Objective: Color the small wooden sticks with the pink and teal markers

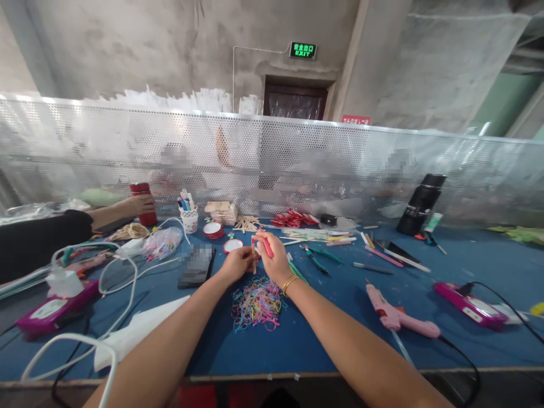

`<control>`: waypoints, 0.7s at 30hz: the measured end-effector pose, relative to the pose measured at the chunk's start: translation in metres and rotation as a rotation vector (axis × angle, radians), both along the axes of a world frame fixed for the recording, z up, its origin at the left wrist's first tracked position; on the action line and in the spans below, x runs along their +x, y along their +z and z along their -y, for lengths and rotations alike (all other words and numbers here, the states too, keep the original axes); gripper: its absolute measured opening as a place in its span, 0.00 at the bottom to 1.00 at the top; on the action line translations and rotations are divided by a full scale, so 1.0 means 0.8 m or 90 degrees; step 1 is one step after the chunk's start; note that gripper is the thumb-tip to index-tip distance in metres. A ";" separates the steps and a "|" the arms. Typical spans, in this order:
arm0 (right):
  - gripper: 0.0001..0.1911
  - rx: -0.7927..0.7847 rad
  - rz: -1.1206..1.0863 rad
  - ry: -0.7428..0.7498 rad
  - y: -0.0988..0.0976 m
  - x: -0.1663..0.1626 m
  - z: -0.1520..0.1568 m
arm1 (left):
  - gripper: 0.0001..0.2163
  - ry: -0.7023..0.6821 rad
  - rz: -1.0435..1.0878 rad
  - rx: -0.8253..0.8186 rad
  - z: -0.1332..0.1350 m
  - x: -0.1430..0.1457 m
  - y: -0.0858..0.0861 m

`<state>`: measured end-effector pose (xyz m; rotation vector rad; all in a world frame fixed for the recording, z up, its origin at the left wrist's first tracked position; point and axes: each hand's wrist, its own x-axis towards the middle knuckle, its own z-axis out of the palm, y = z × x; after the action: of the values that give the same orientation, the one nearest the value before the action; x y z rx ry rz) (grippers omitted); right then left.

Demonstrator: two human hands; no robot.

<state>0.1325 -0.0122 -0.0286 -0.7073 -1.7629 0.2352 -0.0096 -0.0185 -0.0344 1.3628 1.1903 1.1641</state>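
My left hand [238, 263] pinches a small wooden stick [254, 262] that stands upright between my two hands. My right hand [274, 258] is closed around a pink-red tool [267, 245], its tip next to the stick's top. A gold bracelet circles my right wrist. Right below both hands lies a heap of coloured rubber bands [256, 303] on the blue table [331, 334]. A dark phone [195, 265] lies just left of my left hand. Green-handled pliers [317, 258] lie to the right.
A pink glue gun [397, 317] lies at the right, with purple devices [470, 304] at both sides and white cables [123, 283] at the left. Another person's hand [142, 204] holds a red cup at the far left. Wooden sticks, tape rolls, a pen cup and a black flask [420, 205] stand along a perforated screen.
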 end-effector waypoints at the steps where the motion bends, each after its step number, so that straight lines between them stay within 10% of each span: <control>1: 0.10 0.002 0.003 -0.001 0.000 0.000 0.000 | 0.10 -0.001 0.004 -0.001 -0.001 0.000 -0.001; 21: 0.11 0.032 0.020 -0.003 0.001 0.000 -0.005 | 0.11 0.002 0.020 -0.014 0.002 -0.004 0.000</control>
<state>0.1327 -0.0084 -0.0279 -0.6824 -1.7915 0.1770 -0.0126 -0.0199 -0.0346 1.3212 1.1800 1.1675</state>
